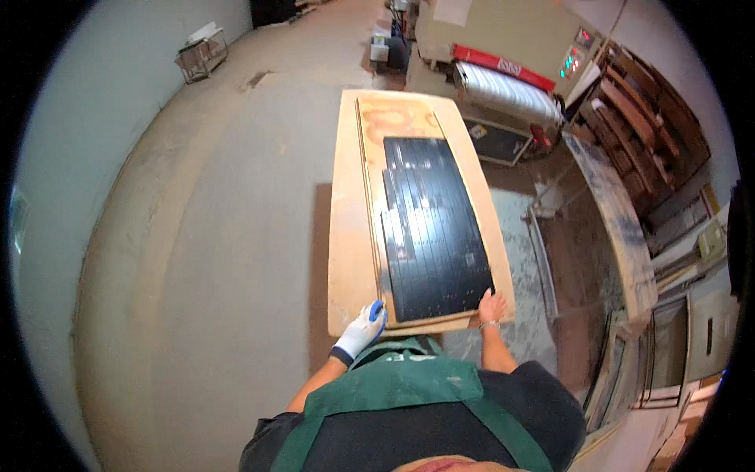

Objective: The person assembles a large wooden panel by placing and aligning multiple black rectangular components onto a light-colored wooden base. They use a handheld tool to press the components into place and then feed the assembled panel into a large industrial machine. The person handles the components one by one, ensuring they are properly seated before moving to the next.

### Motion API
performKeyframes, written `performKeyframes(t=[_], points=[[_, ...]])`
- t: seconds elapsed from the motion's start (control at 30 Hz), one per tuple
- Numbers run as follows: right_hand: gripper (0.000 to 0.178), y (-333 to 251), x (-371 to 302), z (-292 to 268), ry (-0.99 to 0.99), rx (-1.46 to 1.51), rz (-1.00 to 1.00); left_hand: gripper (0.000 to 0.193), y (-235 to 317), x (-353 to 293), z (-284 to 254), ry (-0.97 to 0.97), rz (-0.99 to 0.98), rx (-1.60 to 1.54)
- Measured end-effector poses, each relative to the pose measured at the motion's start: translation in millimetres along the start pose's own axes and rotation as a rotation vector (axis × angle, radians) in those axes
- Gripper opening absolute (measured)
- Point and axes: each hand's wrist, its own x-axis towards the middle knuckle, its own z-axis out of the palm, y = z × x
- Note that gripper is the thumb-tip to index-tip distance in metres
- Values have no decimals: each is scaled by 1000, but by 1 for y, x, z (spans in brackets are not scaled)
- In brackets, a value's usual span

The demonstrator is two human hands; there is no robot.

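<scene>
In front of me a long wooden board (346, 236) with raised strips along its sides stretches away from my waist. On it lie several black panels (429, 228), side by side lengthwise, glossy and dotted with small marks. My left hand (366, 326), in a white glove with blue fingers, is closed over the board's near rim, left of the panels' near end. My bare right hand (492, 307) rests at the near right corner, fingers stretched out beside the panels. What bears the board from below is hidden.
Grey floor (236, 236) runs along the left wall. A small cart (201, 53) stands far left. At the far right is a machine with a pale roller (507, 90) and a red bar. A rack of long pieces (637, 118) and a worn plank (617, 228) line the right.
</scene>
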Motion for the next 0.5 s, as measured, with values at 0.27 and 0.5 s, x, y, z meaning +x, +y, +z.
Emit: performKeyframes(t=[0.27,0.5], points=[[50,-2,8,1,-94,-35,29,26,13,0,-19,3,-99,-74],[50,1,17,5,-141,-55,19,30,16,-2,-9,-65,-282,-174]])
